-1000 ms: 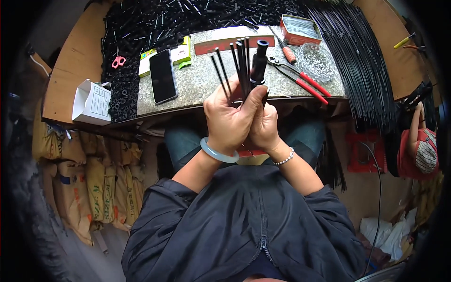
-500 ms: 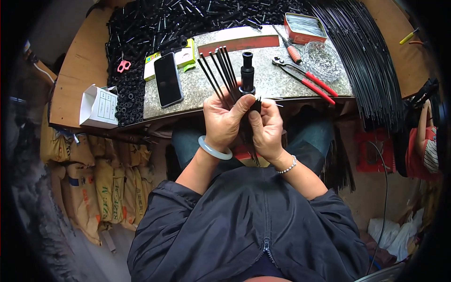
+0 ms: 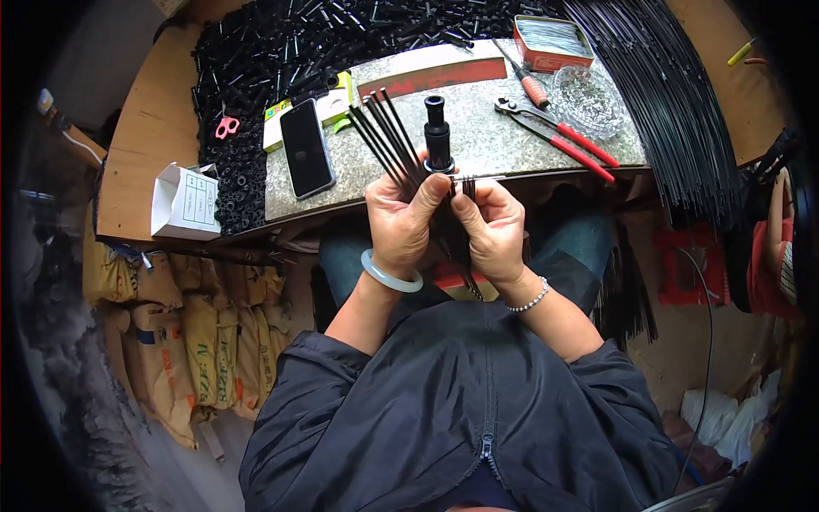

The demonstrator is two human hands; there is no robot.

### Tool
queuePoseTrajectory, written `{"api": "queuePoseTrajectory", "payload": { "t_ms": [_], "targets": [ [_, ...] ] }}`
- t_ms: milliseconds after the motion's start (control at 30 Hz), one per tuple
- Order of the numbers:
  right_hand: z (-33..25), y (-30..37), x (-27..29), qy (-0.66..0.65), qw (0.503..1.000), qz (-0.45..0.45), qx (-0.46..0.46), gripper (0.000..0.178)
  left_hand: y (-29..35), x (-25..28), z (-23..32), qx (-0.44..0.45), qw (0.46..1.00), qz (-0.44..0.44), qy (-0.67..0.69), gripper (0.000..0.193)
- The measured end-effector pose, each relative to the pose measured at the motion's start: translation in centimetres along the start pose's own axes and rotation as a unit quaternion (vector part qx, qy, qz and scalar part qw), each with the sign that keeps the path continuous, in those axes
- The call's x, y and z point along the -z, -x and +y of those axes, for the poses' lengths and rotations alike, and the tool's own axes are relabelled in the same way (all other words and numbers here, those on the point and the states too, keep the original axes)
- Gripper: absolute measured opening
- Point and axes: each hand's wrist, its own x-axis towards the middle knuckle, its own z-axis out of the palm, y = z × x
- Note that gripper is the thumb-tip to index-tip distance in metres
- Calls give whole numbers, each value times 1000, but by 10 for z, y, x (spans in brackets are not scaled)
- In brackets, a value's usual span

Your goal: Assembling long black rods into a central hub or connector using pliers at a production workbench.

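Observation:
Over my lap, at the near edge of the table, my left hand [image 3: 399, 220] is closed round an upright black umbrella runner [image 3: 437, 136], a stepped plastic tube with a flared top. Several black umbrella ribs [image 3: 382, 135] fan up and to the left out of the same grip. Close beside it, my right hand [image 3: 496, 232] pinches a small bunch of thin black rib ends [image 3: 469, 189] between thumb and fingers. A fine silvery wire [image 3: 461, 178] shows between the two thumbs, just under the runner's collar. The lower ends of the ribs hang below both hands.
Red-handled pliers [image 3: 559, 141], an awl [image 3: 533, 88], a glass dish [image 3: 589, 101] and a red tin of wires [image 3: 553, 53] lie at right. Long black ribs [image 3: 670, 111] cover the table's right side. A phone [image 3: 307, 147], white box [image 3: 189, 200] and pink scissors [image 3: 226, 127] sit left.
The view has shifted slightly. My right hand has drawn a little away from the left, so the wire and rib ends between them show more. The ribs lean further left.

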Motion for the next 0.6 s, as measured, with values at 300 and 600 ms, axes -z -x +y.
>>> {"api": "queuePoseTrajectory", "payload": {
  "t_ms": [300, 600],
  "targets": [
    [-1, -10, 1, -79, 990, -32, -112, 18, 2, 4, -4, -53, 998, 11, -43, 32],
    [5, -5, -9, -29, 999, -9, -33, 11, 0, 6, 2, -131, 970, -8, -206, 35]
  ]
}}
